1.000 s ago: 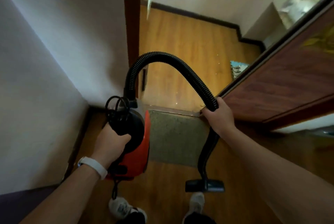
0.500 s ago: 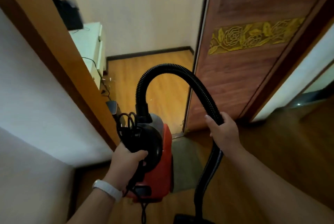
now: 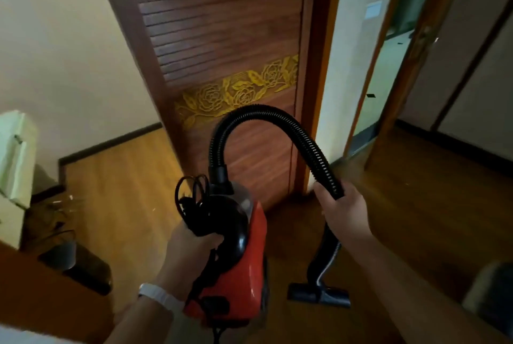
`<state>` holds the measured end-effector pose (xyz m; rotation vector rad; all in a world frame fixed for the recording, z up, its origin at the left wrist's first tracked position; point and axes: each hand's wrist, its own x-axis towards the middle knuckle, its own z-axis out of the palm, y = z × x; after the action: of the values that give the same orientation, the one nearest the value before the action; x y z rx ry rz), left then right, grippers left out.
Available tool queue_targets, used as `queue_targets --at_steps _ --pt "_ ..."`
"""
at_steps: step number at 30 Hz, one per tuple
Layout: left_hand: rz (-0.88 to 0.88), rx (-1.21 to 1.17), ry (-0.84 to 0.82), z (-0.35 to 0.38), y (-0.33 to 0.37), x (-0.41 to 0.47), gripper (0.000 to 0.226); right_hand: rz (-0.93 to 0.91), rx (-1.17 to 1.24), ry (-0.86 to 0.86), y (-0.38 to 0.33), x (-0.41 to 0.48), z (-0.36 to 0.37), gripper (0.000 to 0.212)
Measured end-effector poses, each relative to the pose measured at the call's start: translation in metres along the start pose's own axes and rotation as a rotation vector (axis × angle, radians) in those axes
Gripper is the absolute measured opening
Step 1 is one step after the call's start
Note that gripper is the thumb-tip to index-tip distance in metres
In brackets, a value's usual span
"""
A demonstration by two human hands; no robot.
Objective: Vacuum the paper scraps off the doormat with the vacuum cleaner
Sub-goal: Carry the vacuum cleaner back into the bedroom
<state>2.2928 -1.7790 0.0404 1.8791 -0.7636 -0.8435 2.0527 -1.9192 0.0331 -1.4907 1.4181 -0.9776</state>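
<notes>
Wooden floor (image 3: 125,191) under me, and a dark louvred door (image 3: 236,38) with a band of gold carved roses straight ahead. My left fingers (image 3: 211,241) are curled tight round the black handle (image 3: 236,227) with a bundle of looped black cord (image 3: 191,199) caught in the same grip. So the left hand (image 3: 191,246), white wristband (image 3: 161,296) behind it, carries the red vacuum cleaner (image 3: 238,274) up off the floor, just in front of me.

On the other side, the fingers of my right hand (image 3: 344,213) are wrapped round the ribbed black hose (image 3: 263,113), where it comes down from its high arch out of the top of the machine. Below that grip the rigid tube (image 3: 324,254) drops to the flat floor nozzle (image 3: 319,293), low over the boards just right of the red body. I cannot tell if it touches.

Further out, there's a pale cabinet (image 3: 14,154) at far left and an open doorway (image 3: 374,79) to the right of the door.
</notes>
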Motion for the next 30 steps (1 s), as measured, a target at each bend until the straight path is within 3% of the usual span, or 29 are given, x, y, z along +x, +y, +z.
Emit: queue_targets --at_steps 7,12,22,30 --pt "0.129 0.010 -0.186 0.093 0.062 0.058 0.016 0.019 0.056 0.222 0.008 0.052 -0.073 0.018" --pt "0.186 -0.012 -0.341 0.165 0.102 0.105 0.002 0.067 0.006 0.378 0.017 0.100 -0.117 0.017" --pt "0.280 0.034 -0.658 0.322 0.186 0.220 0.007 0.206 -0.057 0.720 0.026 0.201 -0.193 0.024" --pt "0.416 0.125 -0.817 0.434 0.246 0.240 0.009 0.289 -0.063 0.949 0.048 0.226 -0.256 0.028"
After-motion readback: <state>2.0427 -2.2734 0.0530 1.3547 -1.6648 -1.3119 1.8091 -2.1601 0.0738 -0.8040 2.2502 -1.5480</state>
